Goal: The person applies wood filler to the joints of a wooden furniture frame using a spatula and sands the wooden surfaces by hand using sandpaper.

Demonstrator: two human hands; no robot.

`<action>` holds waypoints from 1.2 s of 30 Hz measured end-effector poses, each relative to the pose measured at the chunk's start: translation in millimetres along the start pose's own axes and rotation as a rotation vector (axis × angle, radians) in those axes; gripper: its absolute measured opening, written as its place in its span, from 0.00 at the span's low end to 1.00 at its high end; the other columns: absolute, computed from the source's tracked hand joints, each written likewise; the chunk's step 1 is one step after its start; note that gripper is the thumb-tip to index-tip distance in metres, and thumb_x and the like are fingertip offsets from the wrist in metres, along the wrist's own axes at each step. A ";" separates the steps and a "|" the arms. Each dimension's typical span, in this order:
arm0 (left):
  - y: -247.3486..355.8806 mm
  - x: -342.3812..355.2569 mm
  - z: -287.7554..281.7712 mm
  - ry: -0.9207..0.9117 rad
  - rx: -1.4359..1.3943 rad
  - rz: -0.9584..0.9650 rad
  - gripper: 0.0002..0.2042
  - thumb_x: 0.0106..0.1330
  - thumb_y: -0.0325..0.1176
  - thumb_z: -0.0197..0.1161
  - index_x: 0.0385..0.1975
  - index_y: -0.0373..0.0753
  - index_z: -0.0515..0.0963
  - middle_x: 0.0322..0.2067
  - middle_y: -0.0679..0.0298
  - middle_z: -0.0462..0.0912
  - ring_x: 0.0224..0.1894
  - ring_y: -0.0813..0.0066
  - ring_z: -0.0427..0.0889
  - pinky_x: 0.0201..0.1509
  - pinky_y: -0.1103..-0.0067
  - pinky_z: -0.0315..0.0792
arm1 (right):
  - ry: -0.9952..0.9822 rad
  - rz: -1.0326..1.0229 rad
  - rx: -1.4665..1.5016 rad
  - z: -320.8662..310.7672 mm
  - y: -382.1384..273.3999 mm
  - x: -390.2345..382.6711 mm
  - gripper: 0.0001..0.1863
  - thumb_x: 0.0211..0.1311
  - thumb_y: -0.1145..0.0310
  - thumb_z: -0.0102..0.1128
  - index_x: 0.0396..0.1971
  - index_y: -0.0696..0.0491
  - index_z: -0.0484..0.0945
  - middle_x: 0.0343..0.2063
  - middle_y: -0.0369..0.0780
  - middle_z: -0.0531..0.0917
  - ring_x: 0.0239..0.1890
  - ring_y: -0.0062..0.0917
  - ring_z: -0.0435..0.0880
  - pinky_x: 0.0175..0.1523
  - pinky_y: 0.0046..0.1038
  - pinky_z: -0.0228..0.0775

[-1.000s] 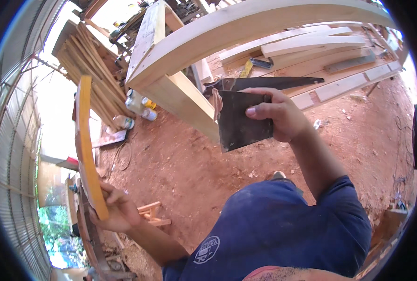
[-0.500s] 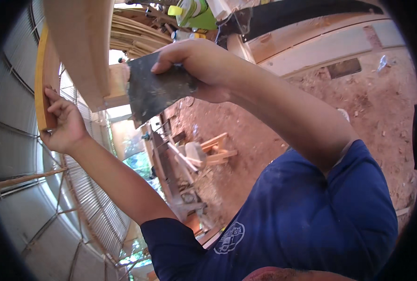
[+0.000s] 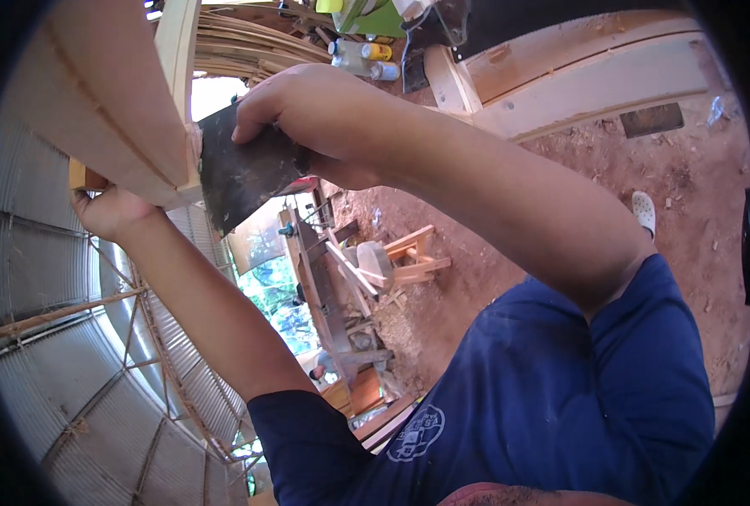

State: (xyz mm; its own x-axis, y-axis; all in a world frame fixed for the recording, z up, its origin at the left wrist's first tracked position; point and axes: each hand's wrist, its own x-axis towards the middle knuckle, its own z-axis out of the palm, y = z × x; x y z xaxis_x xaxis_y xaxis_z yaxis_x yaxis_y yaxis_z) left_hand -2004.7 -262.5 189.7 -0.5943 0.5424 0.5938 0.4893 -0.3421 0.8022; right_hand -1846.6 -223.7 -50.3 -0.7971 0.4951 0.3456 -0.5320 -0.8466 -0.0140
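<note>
My right hand [image 3: 307, 118] grips a dark rectangular plate [image 3: 244, 177], held upright beside a pale wooden frame member [image 3: 109, 93] at the upper left; its left edge seems to touch the wood, and some fingers are hidden behind it. Low at the left, my left hand [image 3: 113, 211] is closed on a yellow-edged board [image 3: 88, 173], which is mostly hidden behind the frame member.
Stacked planks [image 3: 248, 38] and several bottles [image 3: 375, 52] sit at the top. A long dark blade [image 3: 577, 25] lies by pale timbers [image 3: 586, 101] at upper right. A small wooden stand [image 3: 417, 266] and wood scraps are on the dirt floor, beside a long bench-like timber [image 3: 303, 270].
Since a second ago both hands have risen to the frame and the view has swung round. The yellow board, earlier in plain sight, has slid behind the frame member.
</note>
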 end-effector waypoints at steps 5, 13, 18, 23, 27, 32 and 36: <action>-6.7 14.7 -14.1 -0.026 -0.238 -0.113 0.29 0.69 0.44 0.50 0.64 0.28 0.69 0.62 0.43 0.74 0.70 0.50 0.72 0.65 0.57 0.73 | 0.185 0.033 -0.193 24.7 -14.4 -7.7 0.03 0.54 0.79 0.66 0.29 0.61 0.83 0.30 0.42 0.85 0.31 0.28 0.86 0.39 0.30 0.80; -12.1 -4.8 0.6 -0.080 -0.443 -0.203 0.34 0.68 0.43 0.51 0.68 0.23 0.62 0.69 0.33 0.66 0.72 0.34 0.67 0.49 0.70 0.81 | -0.052 -0.176 -1.404 50.1 -34.4 -0.7 0.09 0.61 0.75 0.62 0.38 0.62 0.84 0.34 0.46 0.85 0.35 0.31 0.85 0.41 0.33 0.77; -8.7 -17.1 14.2 -0.034 -0.417 -0.196 0.32 0.68 0.38 0.53 0.69 0.24 0.61 0.69 0.32 0.64 0.73 0.33 0.65 0.47 0.72 0.81 | 0.041 -0.013 -1.061 63.9 -40.4 -7.1 0.10 0.64 0.75 0.58 0.42 0.62 0.84 0.40 0.46 0.86 0.38 0.31 0.86 0.45 0.34 0.79; -8.6 -20.5 24.0 -0.009 -0.253 -0.130 0.31 0.69 0.39 0.50 0.67 0.24 0.63 0.67 0.33 0.67 0.72 0.35 0.67 0.49 0.72 0.81 | 0.104 0.081 -0.630 67.9 -39.5 -7.9 0.09 0.63 0.77 0.57 0.38 0.62 0.85 0.37 0.45 0.87 0.41 0.33 0.88 0.48 0.37 0.80; -6.6 -18.4 22.6 0.054 -0.240 -0.140 0.28 0.70 0.40 0.49 0.64 0.27 0.66 0.62 0.41 0.74 0.66 0.48 0.76 0.57 0.65 0.80 | -0.009 0.009 -0.489 50.5 -30.5 2.1 0.09 0.58 0.79 0.59 0.37 0.62 0.85 0.36 0.43 0.87 0.39 0.32 0.88 0.46 0.34 0.81; -6.2 -14.5 13.4 0.050 -0.055 -0.091 0.23 0.72 0.41 0.49 0.60 0.31 0.71 0.59 0.47 0.77 0.64 0.55 0.77 0.67 0.56 0.73 | -0.107 -0.014 -0.168 29.3 -9.7 15.7 0.09 0.53 0.81 0.61 0.35 0.62 0.85 0.35 0.42 0.87 0.36 0.29 0.88 0.45 0.30 0.81; -5.6 -15.1 14.9 0.056 0.001 -0.074 0.26 0.73 0.41 0.47 0.67 0.33 0.69 0.68 0.49 0.70 0.73 0.51 0.67 0.77 0.53 0.59 | -0.144 -0.034 0.007 19.3 6.6 17.7 0.11 0.52 0.81 0.62 0.37 0.62 0.85 0.35 0.41 0.87 0.35 0.27 0.88 0.44 0.28 0.82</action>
State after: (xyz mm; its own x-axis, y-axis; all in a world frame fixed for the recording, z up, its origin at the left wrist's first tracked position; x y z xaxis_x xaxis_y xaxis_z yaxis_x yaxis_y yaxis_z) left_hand -1989.0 -257.4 175.3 -0.6636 0.5226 0.5353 0.4433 -0.3017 0.8441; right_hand -1858.8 -224.2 -26.2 -0.7293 0.4907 0.4768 -0.5552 -0.8317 0.0067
